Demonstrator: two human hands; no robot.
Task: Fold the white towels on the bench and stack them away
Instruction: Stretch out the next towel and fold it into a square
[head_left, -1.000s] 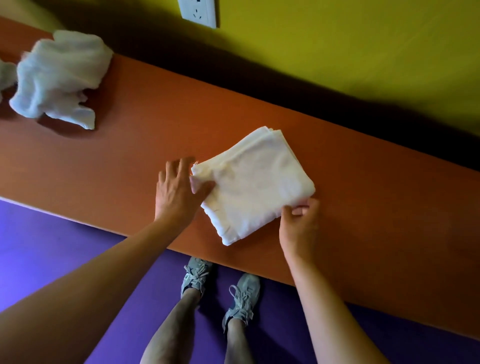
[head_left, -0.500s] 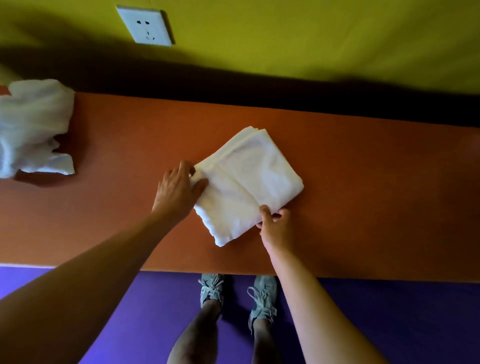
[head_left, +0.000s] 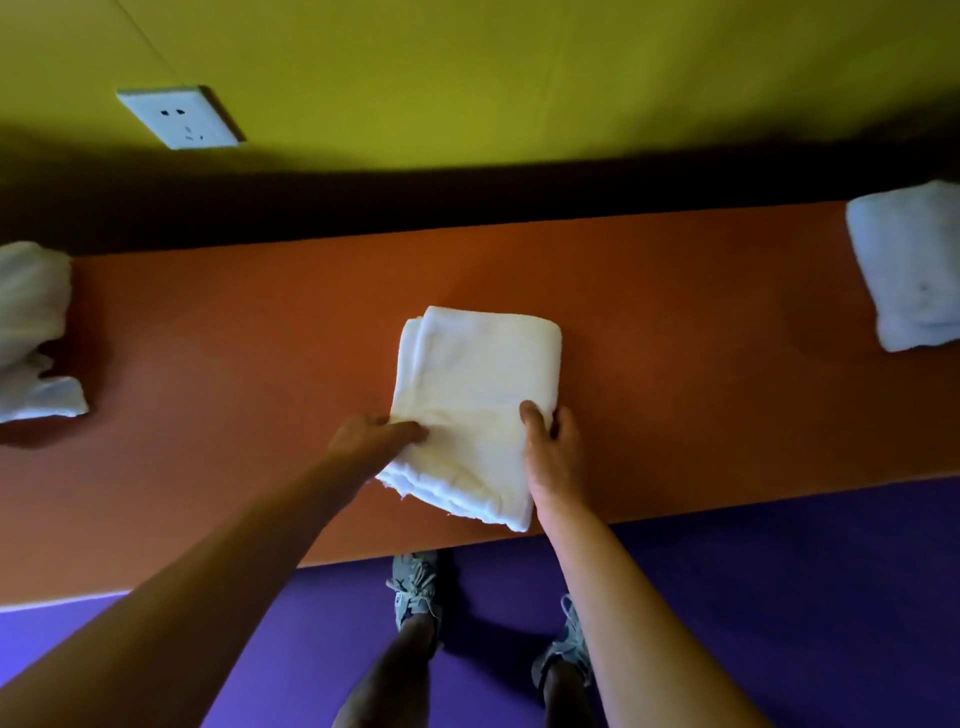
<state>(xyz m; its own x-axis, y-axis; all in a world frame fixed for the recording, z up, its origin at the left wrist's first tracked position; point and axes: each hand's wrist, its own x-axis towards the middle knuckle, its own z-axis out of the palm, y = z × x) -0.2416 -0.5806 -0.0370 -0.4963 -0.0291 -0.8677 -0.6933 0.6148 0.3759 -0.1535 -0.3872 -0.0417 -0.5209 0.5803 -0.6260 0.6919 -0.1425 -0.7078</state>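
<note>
A folded white towel (head_left: 475, 395) lies in the middle of the orange bench (head_left: 234, 338). My left hand (head_left: 371, 439) grips its near left edge, thumb on top and fingers tucked under the cloth. My right hand (head_left: 550, 452) holds its near right edge, thumb on the top layer and fingers along the side. A crumpled white towel (head_left: 31, 332) sits at the bench's far left. A folded white towel (head_left: 909, 265) rests at the far right.
A yellow wall with a white socket (head_left: 179, 117) rises behind the bench, with a dark gap along the bench's back edge. The purple floor (head_left: 779, 597) and my two grey shoes lie below the bench's near edge.
The folded towel has turned from a diagonal lie to roughly square with the bench. Both hands moved to its near corners. The view shifted right, bringing the folded towel at the right into sight.
</note>
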